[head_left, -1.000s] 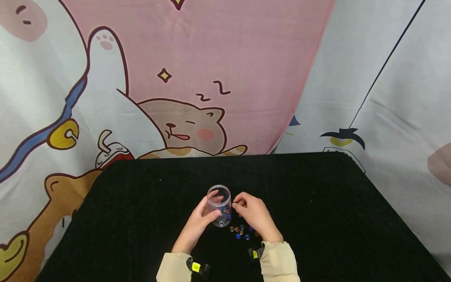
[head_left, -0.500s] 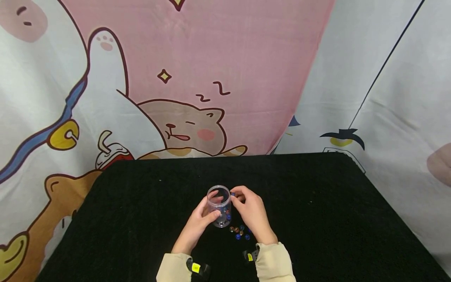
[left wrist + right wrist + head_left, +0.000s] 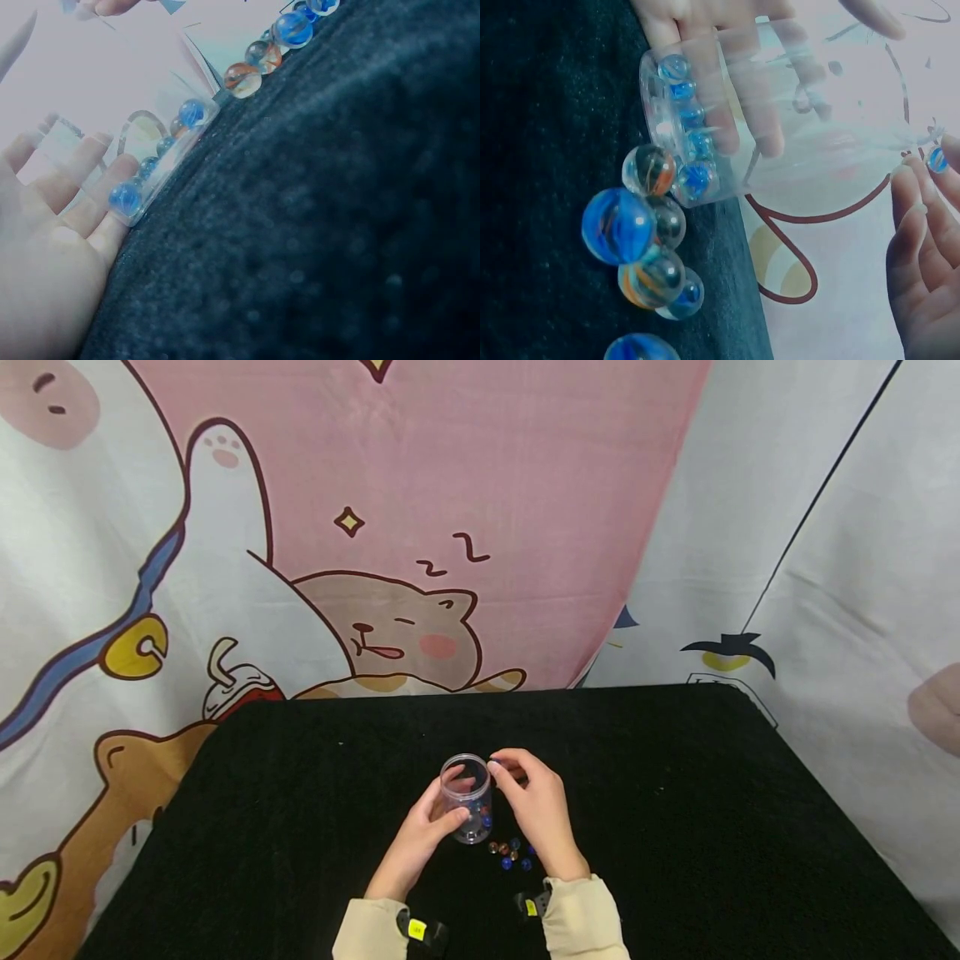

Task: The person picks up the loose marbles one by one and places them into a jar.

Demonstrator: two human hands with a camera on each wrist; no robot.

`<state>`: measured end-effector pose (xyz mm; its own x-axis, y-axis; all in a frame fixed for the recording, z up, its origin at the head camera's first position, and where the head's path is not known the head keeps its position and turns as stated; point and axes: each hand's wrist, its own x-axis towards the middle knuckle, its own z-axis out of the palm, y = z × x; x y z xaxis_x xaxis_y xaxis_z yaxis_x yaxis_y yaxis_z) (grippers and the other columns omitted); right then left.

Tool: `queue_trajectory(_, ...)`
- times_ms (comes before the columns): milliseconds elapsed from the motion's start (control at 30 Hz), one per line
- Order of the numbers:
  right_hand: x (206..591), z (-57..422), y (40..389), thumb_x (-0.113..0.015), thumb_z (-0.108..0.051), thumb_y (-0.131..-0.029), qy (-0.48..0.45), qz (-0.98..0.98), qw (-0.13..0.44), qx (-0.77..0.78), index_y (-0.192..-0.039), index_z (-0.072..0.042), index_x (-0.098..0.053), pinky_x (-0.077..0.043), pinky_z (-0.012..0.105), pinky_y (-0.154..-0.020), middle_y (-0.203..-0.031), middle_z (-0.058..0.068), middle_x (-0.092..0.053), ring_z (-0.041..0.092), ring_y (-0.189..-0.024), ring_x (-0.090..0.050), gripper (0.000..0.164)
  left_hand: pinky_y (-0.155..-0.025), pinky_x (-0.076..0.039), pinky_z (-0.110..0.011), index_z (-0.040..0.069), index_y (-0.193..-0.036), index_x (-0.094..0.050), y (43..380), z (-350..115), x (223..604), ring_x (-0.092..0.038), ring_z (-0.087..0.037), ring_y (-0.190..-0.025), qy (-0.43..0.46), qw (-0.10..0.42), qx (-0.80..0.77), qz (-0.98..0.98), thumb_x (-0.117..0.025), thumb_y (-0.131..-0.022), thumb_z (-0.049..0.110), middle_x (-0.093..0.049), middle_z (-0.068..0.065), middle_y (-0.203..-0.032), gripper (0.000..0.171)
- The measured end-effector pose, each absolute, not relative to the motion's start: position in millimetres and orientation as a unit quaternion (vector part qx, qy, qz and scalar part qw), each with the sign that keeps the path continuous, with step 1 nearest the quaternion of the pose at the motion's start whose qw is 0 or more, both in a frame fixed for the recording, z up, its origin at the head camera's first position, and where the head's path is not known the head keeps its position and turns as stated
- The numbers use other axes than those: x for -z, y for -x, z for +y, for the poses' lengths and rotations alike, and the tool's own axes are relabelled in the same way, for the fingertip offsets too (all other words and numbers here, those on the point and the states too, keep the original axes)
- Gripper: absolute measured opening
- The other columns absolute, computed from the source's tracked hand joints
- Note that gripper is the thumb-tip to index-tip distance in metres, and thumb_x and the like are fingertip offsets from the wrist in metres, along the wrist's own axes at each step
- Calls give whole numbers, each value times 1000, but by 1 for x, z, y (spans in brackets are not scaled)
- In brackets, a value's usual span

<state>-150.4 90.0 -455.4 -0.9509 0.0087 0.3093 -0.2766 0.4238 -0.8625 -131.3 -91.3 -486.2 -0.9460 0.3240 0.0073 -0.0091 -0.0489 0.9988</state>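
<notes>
A clear plastic jar [image 3: 480, 793] stands upright on the black cloth, its mouth uncovered. Blue and orange-streaked marbles [image 3: 692, 114] lie at its bottom. My left hand [image 3: 420, 835] grips the jar from the left, thumb in front and fingers behind, seen through the wall in the right wrist view. At the right of the jar's rim is my right hand [image 3: 542, 810], pinching a blue marble [image 3: 937, 159] between its fingertips. Several loose glass marbles [image 3: 504, 849], blue, clear and orange-streaked, lie on the cloth in front of the jar, below my right hand.
A black cloth [image 3: 315, 793] covers the table. Behind it hangs a curtain [image 3: 570, 527] printed with cartoon animals. Black wrist straps with yellow labels sit at both cream sleeves [image 3: 585, 918].
My right hand has risen from beside the jar's wall to its rim, bringing a blue marble up. The left hand and the jar have stayed in place.
</notes>
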Motion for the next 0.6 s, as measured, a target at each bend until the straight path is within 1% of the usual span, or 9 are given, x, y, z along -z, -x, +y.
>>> queue_trajectory(233,453,87,149,-56,-42,-84,-95,-830,155,-528,-96,-28,-63,-47,29,-64,-87,-15,-56,5,-76,-53,19,-98,-26,-55,24,-137,-31,131,-91,486,-38,-24,-123,-119,115,-715,680,-56,-87,28,-39,-10,-136,55)
queue_trajectory(333,452,87,148,-56,-41,-84,-96,-830,161,-525,-95,-29,-63,-47,28,-63,-87,-15,-55,5,-76,-53,18,-98,-26,-55,23,-137,-31,131,-91,485,-38,-24,-123,-121,113,-714,680,-55,-88,27,-39,-10,-136,55)
queue_trajectory(533,450,85,147,-56,-43,-84,-105,-833,147,-523,-94,-33,-63,-47,29,-65,-90,-16,-54,4,-78,-53,16,-97,-27,-55,23,-138,-30,131,-91,487,-37,-25,-123,-120,116,-714,680,-55,-88,27,-39,-9,-136,56)
queue_trajectory(600,449,85,147,-56,-44,-84,-108,-834,141,-523,-94,-33,-63,-47,29,-65,-92,-16,-53,4,-79,-52,17,-98,-27,-55,25,-137,-31,134,-92,492,-37,-24,-123,-120,115,-715,679,-55,-88,26,-40,-7,-135,55)
